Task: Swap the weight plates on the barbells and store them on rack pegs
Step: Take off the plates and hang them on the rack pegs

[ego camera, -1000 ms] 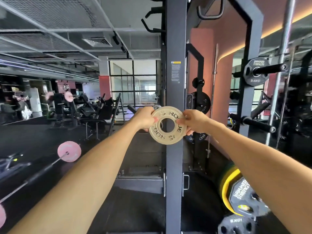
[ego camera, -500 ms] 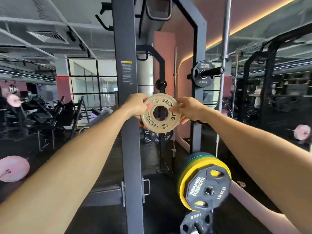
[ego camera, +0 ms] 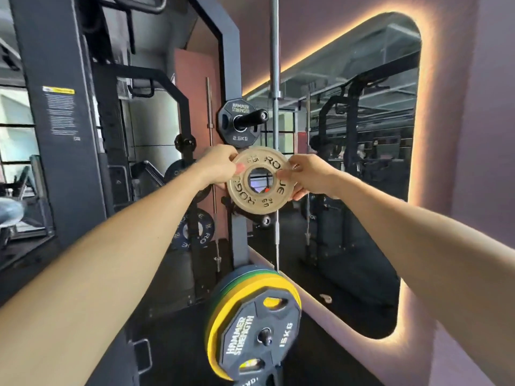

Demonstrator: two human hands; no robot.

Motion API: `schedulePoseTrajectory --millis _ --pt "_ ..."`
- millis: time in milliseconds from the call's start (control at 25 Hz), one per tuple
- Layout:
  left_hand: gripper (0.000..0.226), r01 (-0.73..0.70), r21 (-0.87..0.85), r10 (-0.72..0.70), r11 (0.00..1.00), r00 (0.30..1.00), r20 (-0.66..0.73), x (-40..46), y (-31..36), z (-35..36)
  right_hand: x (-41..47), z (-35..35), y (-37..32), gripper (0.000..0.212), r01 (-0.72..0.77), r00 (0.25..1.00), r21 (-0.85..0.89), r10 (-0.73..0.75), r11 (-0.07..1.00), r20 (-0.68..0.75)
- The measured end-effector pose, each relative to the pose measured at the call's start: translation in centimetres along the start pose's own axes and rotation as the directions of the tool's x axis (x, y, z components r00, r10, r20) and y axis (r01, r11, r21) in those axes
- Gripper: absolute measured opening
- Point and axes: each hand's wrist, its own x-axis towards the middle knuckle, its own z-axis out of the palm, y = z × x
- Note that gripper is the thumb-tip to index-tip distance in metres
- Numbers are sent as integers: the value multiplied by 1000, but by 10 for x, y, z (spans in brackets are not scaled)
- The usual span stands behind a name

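Up high, both hands (ego camera: 220, 165) (ego camera: 309, 176) grip tan plate (ego camera: 260, 200).

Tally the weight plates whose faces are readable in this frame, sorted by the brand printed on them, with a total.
Rogue: 2, the tan plate held between the left hand and right hand, and the dark blue plate low on the rack.
Hammer Strength: 2, the 2.5KG plate on the upper peg and the 15KG plate below.
Total: 4. Coloured plates stacked behind the 15KG show only edges.

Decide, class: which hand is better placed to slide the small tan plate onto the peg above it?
Probably the left hand. It grips the tan plate on the side nearer the rack upright, below the peg. The right hand holds the far edge.
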Motion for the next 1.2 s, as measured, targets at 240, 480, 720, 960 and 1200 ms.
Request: schedulePoseTrajectory --millis 240,480,720,960,1200 --pt "6 -42 -13 41 999 999 -14 74 0 50 55 -29 57 24 3 1000 0 -3 1000 -15" --pt "8 -35 7 36 999 996 -82 138 -15 70 127 -41 88 27 71 997 2 -71 997 15" --pt "10 42 99 -30 994 992 -123 175 -29 75 188 -40 109 33 116 988 83 -123 990 97" --pt "9 92 119 -61 989 968 -244 209 -7 54 247 -70 100 31 284 944 125 -300 951 139" --pt "15 110 141 -46 984 919 -393 248 34 30 292 -115 78 18 423 892 169 -442 890 96"
